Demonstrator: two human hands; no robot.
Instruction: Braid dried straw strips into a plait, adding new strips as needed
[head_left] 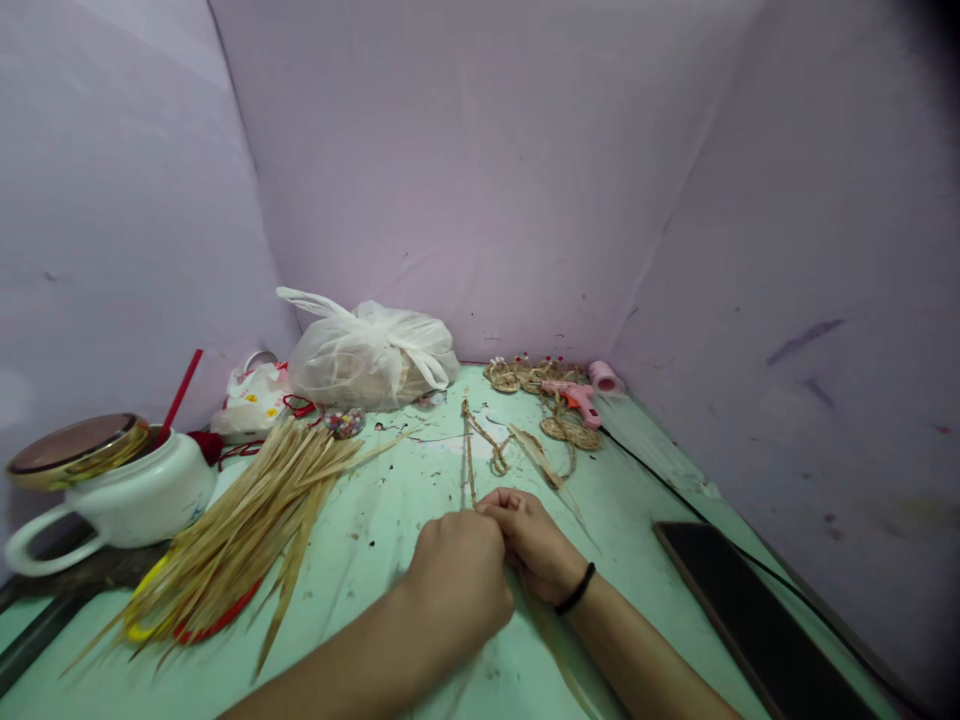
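A thin braided straw cord (470,465) runs straight from the far part of the table down to my two hands. My right hand (538,548), with a black band on its wrist, pinches the cord's near end between bent fingers. Against it, my left hand (457,575) is closed in a fist at the same end of the cord; its back hides most of its fingers. A pale strip (559,655) trails below the hands toward me. Past my fingertips, more braided cord (499,455) loops on the table beside a few loose straw strips (544,460).
To the left a bundle of dry straw strips (255,510) lies beside a white pot (142,500) with a handle. A tied plastic bag (375,355) sits at the back. Pink glue gun (576,398), its black cable (675,495) and a dark phone (739,600) are on the right.
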